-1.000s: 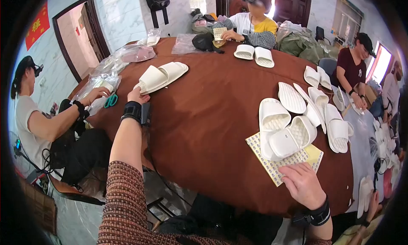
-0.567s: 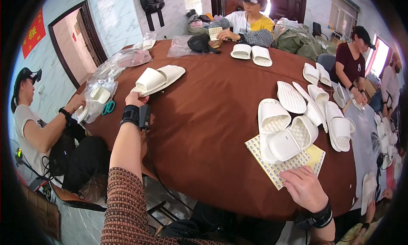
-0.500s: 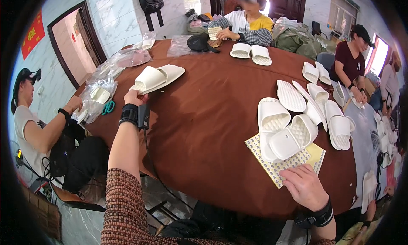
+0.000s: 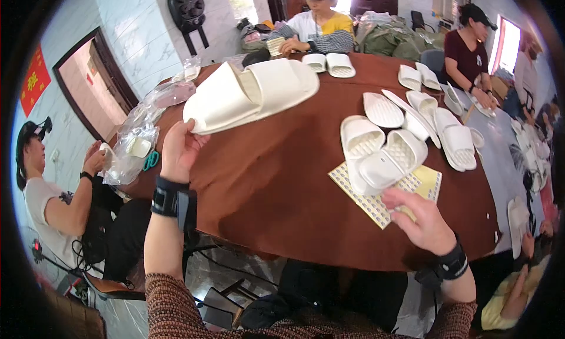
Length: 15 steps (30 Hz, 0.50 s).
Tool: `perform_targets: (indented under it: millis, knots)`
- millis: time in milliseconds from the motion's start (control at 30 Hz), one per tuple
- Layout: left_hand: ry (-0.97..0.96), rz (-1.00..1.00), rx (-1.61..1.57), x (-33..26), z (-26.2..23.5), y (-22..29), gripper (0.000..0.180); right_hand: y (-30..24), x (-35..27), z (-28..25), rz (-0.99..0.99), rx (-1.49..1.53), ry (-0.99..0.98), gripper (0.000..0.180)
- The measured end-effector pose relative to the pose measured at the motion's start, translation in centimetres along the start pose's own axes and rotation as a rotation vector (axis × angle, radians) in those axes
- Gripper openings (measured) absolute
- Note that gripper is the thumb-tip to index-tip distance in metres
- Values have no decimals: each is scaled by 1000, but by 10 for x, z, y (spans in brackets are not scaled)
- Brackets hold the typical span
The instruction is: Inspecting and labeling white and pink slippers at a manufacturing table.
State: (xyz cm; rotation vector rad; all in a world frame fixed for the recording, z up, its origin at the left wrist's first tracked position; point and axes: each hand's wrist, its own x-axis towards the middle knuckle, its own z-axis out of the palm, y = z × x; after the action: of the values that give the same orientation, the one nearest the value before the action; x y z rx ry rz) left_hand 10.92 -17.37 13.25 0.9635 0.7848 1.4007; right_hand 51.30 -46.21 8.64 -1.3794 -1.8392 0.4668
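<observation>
My left hand [image 4: 179, 154] pinches the toe end of a pair of white slippers [image 4: 282, 98], one tucked into the other, raised above the brown-covered table [image 4: 276, 186]. My right hand [image 4: 421, 221] hovers at the near edge of a yellow sticker sheet [image 4: 365, 204], thumb and fingers apart. I cannot make out anything between them. Another pair of white slippers [image 4: 382, 168] lies partly over the sheet, just beyond my right fingertips. More white slippers [image 4: 453, 139] are heaped behind that pair.
Teal scissors [image 4: 151, 160] and clear plastic bags [image 4: 126, 157] lie at the left edge, by a seated person [image 4: 50, 186]. Across the table sits another person [image 4: 323, 27] behind two slippers [image 4: 338, 65]. At right, a person in dark red [image 4: 465, 51] works at a grey-topped table [image 4: 500, 145].
The slippers in my left hand have come closer and look larger. My right hand's thumb and fingers have spread farther apart beside the sticker sheet. The view has shifted slightly.
</observation>
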Motion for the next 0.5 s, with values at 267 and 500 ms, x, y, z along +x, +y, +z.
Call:
perform_targets:
  millis: [267,500]
  knots:
    - [-300,-152,-67,-125,67,-58,15,17,-16,5,205,955,191,47]
    - [-323,-213,-13,-172,75,-88,17,13,-47,4,324,1116,274,36]
